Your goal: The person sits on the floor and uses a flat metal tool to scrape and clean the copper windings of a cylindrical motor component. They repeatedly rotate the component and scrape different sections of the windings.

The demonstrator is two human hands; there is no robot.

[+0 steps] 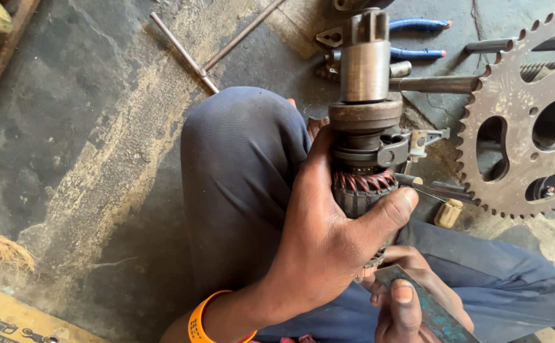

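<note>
Head view showed the left hand (328,241) wrapped tight round the armature (361,190), thumb across its dark laminated core and fingers hidden behind it. It held the armature upright over the lap, gear end pointing far, commutator end buried under the palm. The right hand (411,305), at the near edge of the scene, pinched a flat greenish strip (433,314) between thumb and fingers; the strip's far tip sat just beside the armature's lower end, but whether it touched could not be told, because the left hand covered that spot.

Judged from the grip, the main risk was a slip. The core looked greasy, and one hand carried the whole weight, so a twist or a push from the strip could have turned the armature in the palm or tipped it off the knee (239,171) onto the concrete floor (87,159). The copper windings (365,181) lay bare just past the thumb, and a sliding strip edge could have nicked them or the thumb itself.

To the right, well apart from the hands, lay a rusty sprocket (519,121). Far beyond the gear end were blue-handled pliers (417,38), and a T-wrench (195,51) lay at the far left. A dropped armature could have struck any of these.
</note>
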